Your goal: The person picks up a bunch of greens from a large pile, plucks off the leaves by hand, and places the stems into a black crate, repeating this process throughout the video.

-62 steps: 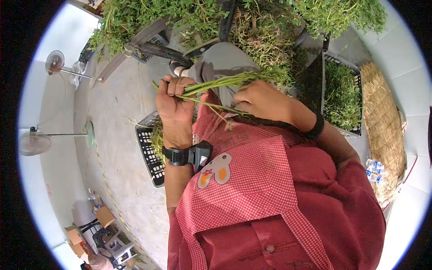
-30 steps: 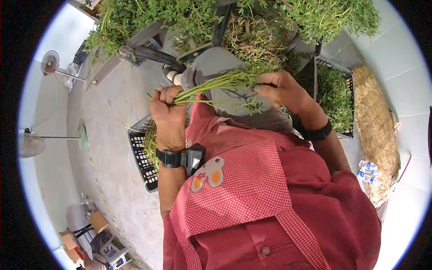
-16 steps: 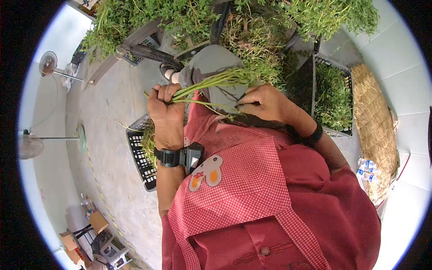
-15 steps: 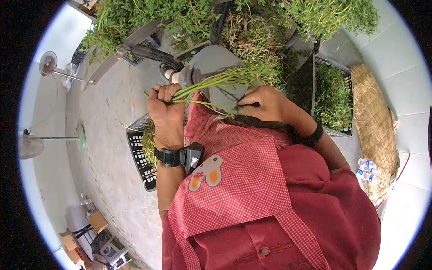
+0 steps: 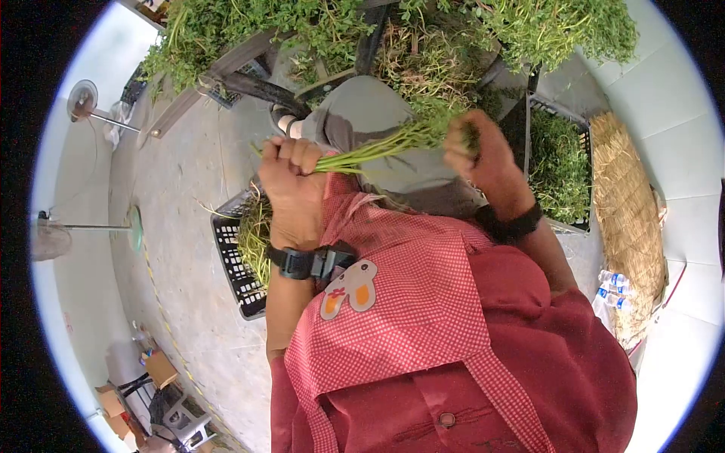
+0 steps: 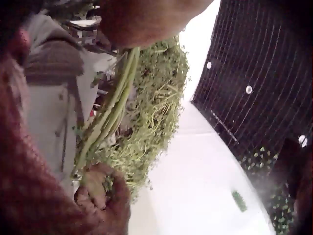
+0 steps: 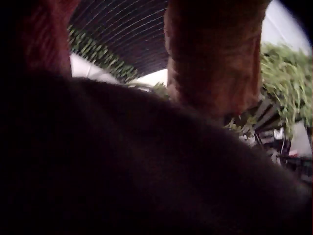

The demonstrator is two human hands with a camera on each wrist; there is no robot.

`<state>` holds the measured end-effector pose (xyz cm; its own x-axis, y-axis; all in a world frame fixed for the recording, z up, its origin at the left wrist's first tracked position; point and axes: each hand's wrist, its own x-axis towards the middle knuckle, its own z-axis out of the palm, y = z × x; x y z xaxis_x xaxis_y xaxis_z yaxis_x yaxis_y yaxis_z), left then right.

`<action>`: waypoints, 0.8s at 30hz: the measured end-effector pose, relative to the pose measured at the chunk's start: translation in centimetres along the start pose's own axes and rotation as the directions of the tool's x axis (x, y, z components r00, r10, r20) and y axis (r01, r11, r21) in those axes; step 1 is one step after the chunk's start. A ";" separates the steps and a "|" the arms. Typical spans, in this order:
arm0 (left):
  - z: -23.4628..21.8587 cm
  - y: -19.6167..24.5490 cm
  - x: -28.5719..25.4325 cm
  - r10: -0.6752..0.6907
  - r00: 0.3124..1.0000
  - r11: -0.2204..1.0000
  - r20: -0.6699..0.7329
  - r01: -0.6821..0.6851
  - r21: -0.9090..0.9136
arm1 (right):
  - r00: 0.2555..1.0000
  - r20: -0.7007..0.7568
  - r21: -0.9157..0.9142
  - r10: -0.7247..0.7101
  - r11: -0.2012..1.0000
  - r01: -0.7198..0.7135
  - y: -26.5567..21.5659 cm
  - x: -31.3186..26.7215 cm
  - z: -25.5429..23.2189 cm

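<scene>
In the head view my left hand [image 5: 291,177] grips the lower ends of a bundle of long green stems [image 5: 355,160]; it also shows large at the top of the left wrist view. The stems point right, over the grey trouser leg, to a leafy end. Beside those leaves my right hand [image 5: 487,155] is curled round a small dark green clump [image 5: 470,139]; it is slightly blurred. In the left wrist view the right hand [image 6: 105,196] is at the far end of the stems [image 6: 115,105]. Dark cloth hides much of the right wrist view.
Leafy greens [image 5: 264,23] lie on a wooden-framed surface ahead, with a heap of stalks [image 5: 430,60] below. A black crate [image 5: 245,291] with stems stands at left, another crate of greens [image 5: 560,162] at right beside a straw roll [image 5: 627,219]. Fans [image 5: 83,100] stand far left.
My right hand has moved up and right, from a low, separate stem near the apron to the leafy end. The drooping stem no longer shows apart. The left hand keeps its hold, shifted slightly right.
</scene>
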<state>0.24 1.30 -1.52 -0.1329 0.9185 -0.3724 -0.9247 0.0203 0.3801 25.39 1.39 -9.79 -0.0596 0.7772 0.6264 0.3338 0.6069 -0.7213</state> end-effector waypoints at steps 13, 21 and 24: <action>-3.3 1.2 2.5 -0.005 0.995 0.951 0.097 0.034 -0.309 | 0.800 0.538 0.010 0.266 0.947 -0.321 -4.9 1.5 1.9; -2.1 0.6 1.5 -0.006 1.000 0.961 0.017 0.010 -0.277 | 0.718 0.668 -0.159 0.195 0.980 -0.119 -4.8 0.9 3.1; -3.0 0.8 1.8 -0.014 0.981 0.956 0.195 0.070 -0.284 | 0.851 0.508 -0.254 0.131 0.967 0.002 -3.9 0.2 3.3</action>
<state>-1.76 1.78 -4.43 -0.0478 0.9774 -0.2057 -0.9949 -0.0283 0.0970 20.98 -0.26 -7.80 -0.4850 0.8256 0.2882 0.5613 0.5466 -0.6214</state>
